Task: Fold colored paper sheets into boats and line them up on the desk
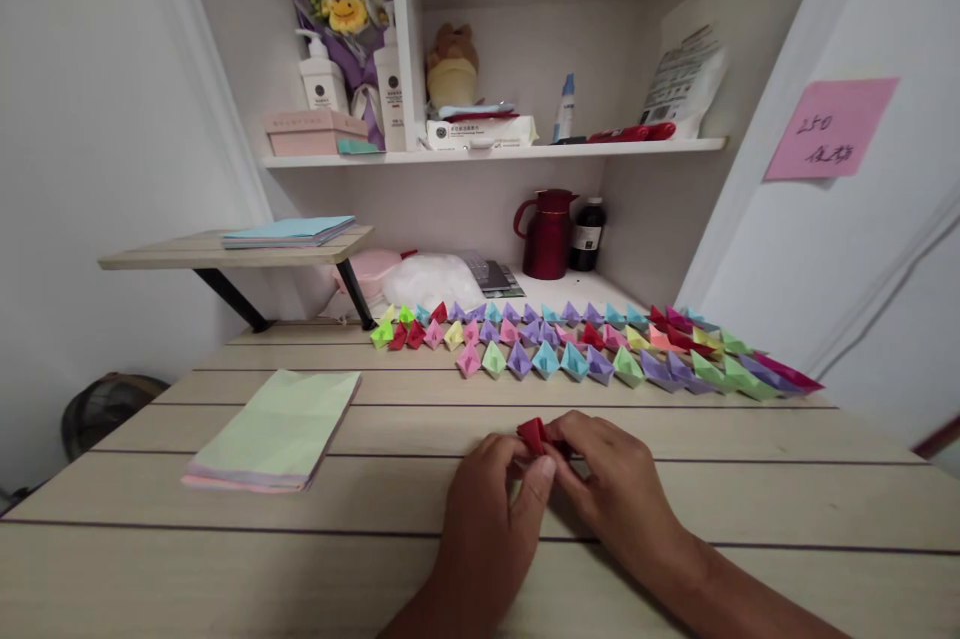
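Between my two hands, just above the table's middle, is a small piece of folded red paper (531,435). My left hand (495,494) pinches it from the left, thumb and fingers closed on its lower edge. From the right, my right hand (611,469) grips its other side with thumb and forefinger. Fingers hide part of the folded paper. Beyond my hands stand several rows of small folded paper boats (546,359) in purple, blue, green, pink, red and yellow.
A stack of paper sheets (281,429), pale green on top, lies at the left of the wooden table (225,569). Another stack (289,232) sits on a small raised stand (172,252). At the back are a red jug (547,234), a dark bottle (587,237) and a plastic bag (431,281).
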Tool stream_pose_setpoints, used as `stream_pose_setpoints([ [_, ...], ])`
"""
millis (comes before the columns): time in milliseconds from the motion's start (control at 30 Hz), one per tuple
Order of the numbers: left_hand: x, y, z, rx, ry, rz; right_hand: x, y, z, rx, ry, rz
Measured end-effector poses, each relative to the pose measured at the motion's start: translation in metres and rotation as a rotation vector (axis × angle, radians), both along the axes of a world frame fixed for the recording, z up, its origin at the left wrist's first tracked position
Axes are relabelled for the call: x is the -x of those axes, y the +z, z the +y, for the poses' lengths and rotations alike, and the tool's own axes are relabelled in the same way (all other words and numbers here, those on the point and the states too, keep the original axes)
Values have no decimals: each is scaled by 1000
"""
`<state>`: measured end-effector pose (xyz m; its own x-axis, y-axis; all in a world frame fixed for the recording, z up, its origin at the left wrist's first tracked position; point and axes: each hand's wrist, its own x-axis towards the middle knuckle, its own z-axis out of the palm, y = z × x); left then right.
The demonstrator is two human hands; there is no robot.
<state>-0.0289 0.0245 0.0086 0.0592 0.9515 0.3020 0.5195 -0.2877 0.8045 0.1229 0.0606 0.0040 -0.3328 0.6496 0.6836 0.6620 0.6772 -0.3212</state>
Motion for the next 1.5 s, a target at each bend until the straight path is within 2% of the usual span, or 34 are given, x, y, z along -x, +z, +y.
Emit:
stream_pose_setpoints([
  [133,0,0,0,-10,34,77,0,3,-4,-74,35,-77],
  [233,1,-2,1,2,97,155,0,5,-6,-40,37,-101],
  [367,3,-3,1,-6,109,278,1,6,-7,-2,70,-75],
  [500,4,1,2,9,162,487,2,6,-7,1,125,-105],
  [600,4,3,3,34,190,646,2,6,-8,32,86,-180],
  [767,5,8,3,41,118,768,1,5,-6,140,14,-294],
  [1000,14,13,2,61,120,782,1,5,-6,196,52,-227],
  [1267,1,14,2,117,10,747,0,2,-5,341,170,-13],
  [1500,4,12,1,106,26,711,-1,0,-3,358,190,-23],
])
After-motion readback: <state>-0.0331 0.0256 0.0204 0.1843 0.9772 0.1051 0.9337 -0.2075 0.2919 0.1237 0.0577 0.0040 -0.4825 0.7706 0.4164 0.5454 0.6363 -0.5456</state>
